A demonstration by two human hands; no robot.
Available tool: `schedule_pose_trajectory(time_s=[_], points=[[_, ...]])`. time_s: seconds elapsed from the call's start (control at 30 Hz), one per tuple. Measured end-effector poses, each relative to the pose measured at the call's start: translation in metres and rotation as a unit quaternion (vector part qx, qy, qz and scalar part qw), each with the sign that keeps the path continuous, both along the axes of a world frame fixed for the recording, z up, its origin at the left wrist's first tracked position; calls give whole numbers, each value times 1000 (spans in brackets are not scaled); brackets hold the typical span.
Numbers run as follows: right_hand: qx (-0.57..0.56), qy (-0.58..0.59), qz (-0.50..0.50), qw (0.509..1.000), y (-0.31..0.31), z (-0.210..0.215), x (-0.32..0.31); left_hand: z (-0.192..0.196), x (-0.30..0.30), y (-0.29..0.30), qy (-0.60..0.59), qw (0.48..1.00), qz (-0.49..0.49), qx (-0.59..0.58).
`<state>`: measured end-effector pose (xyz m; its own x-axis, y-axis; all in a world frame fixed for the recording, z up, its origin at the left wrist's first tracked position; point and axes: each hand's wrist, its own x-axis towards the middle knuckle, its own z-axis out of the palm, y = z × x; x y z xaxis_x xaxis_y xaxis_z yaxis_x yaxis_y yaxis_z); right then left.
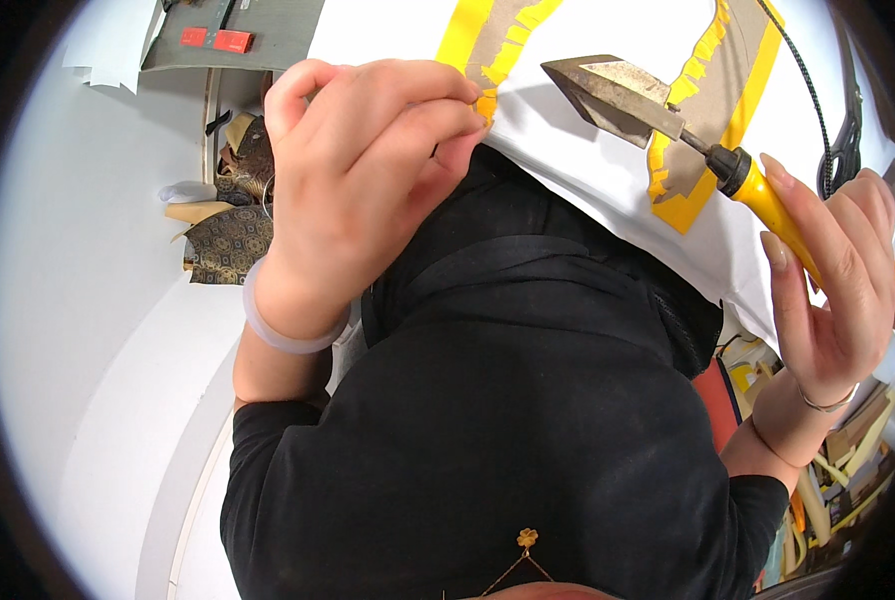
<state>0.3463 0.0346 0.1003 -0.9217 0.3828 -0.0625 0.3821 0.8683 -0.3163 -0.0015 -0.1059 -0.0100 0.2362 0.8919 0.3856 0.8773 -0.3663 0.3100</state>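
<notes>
**Kid:** What is the right hand (833,290) holding?

**Helper:** Its fingers are curled around the yellow handle (773,205) of a small iron (618,95). The grip is loose, with two fingers sticking up. The pointy metal part sits up in the top middle of the frame, over the white cloth (588,175). I think the hand stays far back on the handle because the metal end may be hot.

**Kid:** And the left hand (358,190)?

**Helper:** Its fingertips are pinched shut on a little bit of the yellow strip (488,100), near the top middle. It seems to hold the snipped edge down flat, right by the tip of the iron.

**Kid:** What is the yellow strip stuck to?

**Helper:** It runs around a brown card shape (718,70) that lies on the white cloth. The strip has small cuts, so it can bend around the curve.

**Kid:** Why is the cloth so close to the person?

**Helper:** It hangs over the edge by the black top (508,430), so both hands can reach it.

**Kid:** Is there a box with stuff in it?

**Helper:** At the lower right there is a heap of yellow and tan strips (858,460), but I cannot tell what holds them. At the left, dark patterned scraps (228,240) lie in a pile by the white table (78,300).

**Kid:** What is the black string?

**Helper:** It is a cord (808,90) at the upper right.
</notes>
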Motion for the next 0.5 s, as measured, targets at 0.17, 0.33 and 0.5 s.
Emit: schedule_pose_trajectory(time_s=[0.17,0.33,0.5], points=[[3,-2,0,1000,0,1,-1,6,0,8,-23,999,4,-23],[6,9,2,1000,3,-4,-1,5,-4,24,-96,993,-7,-63],[-8,9,6,1000,2,-6,-5,10,-10,32,-240,944,22,-224]])
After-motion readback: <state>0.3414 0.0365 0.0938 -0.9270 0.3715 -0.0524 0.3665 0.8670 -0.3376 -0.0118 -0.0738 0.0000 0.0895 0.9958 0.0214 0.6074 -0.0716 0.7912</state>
